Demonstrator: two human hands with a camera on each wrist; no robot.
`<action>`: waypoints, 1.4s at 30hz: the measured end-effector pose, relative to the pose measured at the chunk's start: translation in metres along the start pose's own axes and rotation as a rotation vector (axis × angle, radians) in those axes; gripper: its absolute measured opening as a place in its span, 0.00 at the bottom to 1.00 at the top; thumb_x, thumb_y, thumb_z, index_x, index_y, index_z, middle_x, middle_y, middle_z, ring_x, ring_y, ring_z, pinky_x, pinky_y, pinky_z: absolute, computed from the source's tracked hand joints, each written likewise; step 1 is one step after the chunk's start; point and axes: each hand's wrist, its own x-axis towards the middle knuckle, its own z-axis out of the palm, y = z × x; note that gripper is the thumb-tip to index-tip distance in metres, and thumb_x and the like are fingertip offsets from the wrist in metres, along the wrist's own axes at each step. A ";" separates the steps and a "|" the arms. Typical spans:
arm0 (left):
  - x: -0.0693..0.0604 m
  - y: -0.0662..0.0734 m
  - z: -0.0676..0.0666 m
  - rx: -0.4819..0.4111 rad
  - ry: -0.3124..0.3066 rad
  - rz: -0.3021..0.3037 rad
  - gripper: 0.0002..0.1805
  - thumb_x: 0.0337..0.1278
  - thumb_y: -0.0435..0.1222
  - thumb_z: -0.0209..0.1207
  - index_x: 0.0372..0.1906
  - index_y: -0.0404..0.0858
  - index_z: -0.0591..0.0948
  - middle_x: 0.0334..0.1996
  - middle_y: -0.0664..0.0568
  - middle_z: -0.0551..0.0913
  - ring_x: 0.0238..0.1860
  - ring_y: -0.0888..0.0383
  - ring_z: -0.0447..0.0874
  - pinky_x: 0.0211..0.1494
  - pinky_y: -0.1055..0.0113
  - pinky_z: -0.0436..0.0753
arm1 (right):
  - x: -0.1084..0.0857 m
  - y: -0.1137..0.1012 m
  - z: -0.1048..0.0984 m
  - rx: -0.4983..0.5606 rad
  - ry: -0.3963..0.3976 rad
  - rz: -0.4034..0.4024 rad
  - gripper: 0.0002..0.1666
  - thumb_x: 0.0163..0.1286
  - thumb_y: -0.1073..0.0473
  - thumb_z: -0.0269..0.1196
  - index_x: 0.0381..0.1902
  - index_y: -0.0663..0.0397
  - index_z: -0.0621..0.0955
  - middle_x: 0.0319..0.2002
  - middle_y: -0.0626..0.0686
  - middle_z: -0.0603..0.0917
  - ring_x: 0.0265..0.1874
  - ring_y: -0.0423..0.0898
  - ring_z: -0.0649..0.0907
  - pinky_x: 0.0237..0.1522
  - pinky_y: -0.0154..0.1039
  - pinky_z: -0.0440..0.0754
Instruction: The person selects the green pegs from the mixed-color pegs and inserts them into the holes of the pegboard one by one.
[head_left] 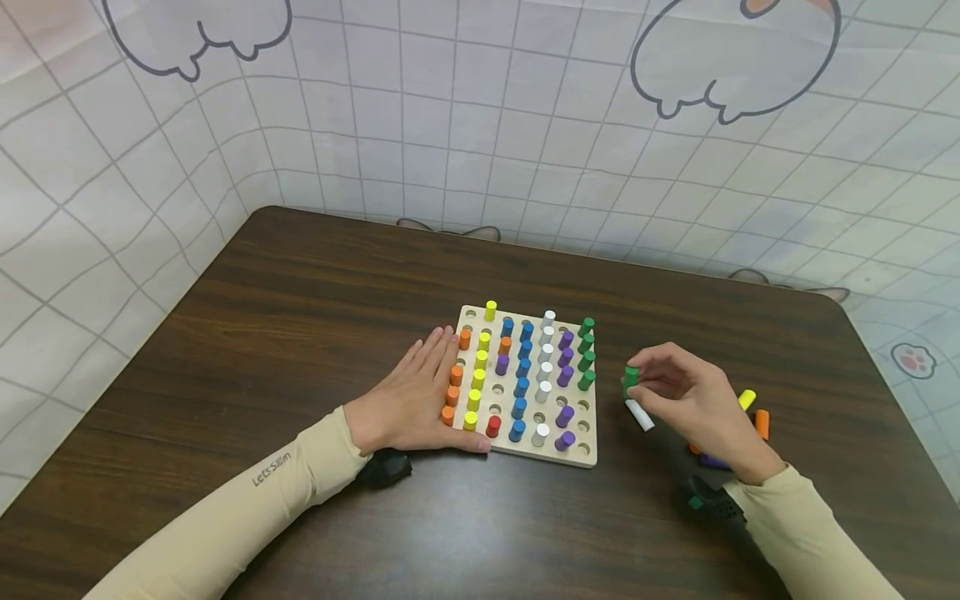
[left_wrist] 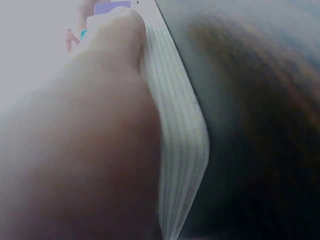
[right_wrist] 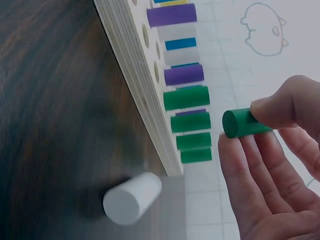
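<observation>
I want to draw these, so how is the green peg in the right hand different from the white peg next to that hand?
The green peg is green; the white peg is white. The right hand pinches the green peg, while the white peg lies on the table. The green peg is roughly upright; the white peg is on its side. Both are round cylinders.

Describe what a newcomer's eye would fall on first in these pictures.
Probably the wooden pegboard near the middle of the dark table, its coloured pegs standing in rows. Next, the green peg pinched in the right hand, right of the board. The left hand rests at its near left corner.
</observation>
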 end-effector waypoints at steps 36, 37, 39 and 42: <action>0.000 0.000 0.000 -0.004 -0.008 -0.006 0.75 0.45 0.78 0.59 0.84 0.35 0.39 0.86 0.43 0.35 0.87 0.44 0.33 0.89 0.45 0.44 | 0.007 0.002 0.038 0.098 -0.073 0.091 0.17 0.66 0.63 0.73 0.48 0.50 0.79 0.47 0.54 0.86 0.44 0.33 0.90 0.49 0.26 0.87; -0.001 0.000 0.000 -0.004 -0.008 -0.006 0.75 0.45 0.78 0.59 0.84 0.35 0.39 0.86 0.43 0.35 0.87 0.44 0.33 0.89 0.45 0.44 | 0.007 0.003 0.039 0.097 -0.076 0.092 0.16 0.66 0.62 0.73 0.48 0.50 0.79 0.47 0.54 0.86 0.44 0.33 0.90 0.49 0.26 0.87; -0.001 0.000 0.000 -0.005 -0.008 -0.008 0.75 0.45 0.78 0.59 0.84 0.35 0.39 0.86 0.44 0.35 0.87 0.44 0.33 0.89 0.45 0.44 | 0.007 0.003 0.040 0.093 -0.081 0.095 0.16 0.66 0.62 0.73 0.48 0.49 0.80 0.48 0.54 0.86 0.44 0.33 0.90 0.48 0.27 0.87; 0.000 0.000 0.000 -0.005 -0.009 -0.008 0.76 0.45 0.78 0.59 0.84 0.36 0.38 0.86 0.44 0.34 0.87 0.44 0.33 0.89 0.45 0.44 | 0.007 0.004 0.041 0.083 -0.082 0.101 0.16 0.66 0.62 0.73 0.47 0.49 0.80 0.47 0.53 0.87 0.43 0.32 0.90 0.48 0.27 0.88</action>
